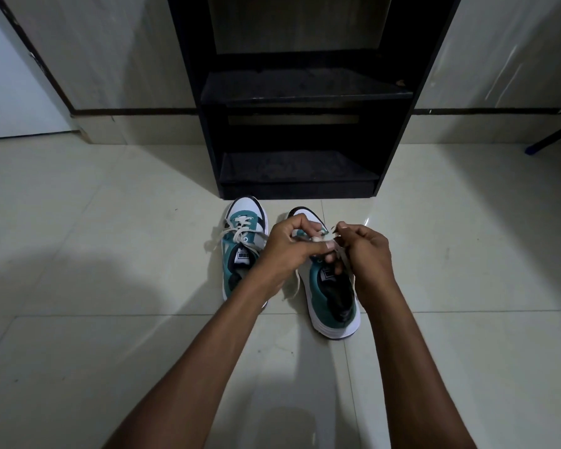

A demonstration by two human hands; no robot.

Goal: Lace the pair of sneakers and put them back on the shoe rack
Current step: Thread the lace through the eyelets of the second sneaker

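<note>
Two teal, white and black sneakers stand side by side on the tiled floor, toes toward the black shoe rack (305,92). The left sneaker (240,251) has a cream lace crossed over its front, with loose ends trailing. Over the right sneaker (334,299), my left hand (289,251) and my right hand (366,254) both pinch its cream lace (329,237) above the eyelets. My hands hide the front half of that shoe. One lace end hangs down on the shoe's left side.
The rack has two dark shelves in view, with nothing on them, directly behind the sneakers. A wall with a dark skirting line runs behind it. A blue-tipped furniture leg (531,150) shows at the far right. Pale floor tiles (94,254) surround the shoes.
</note>
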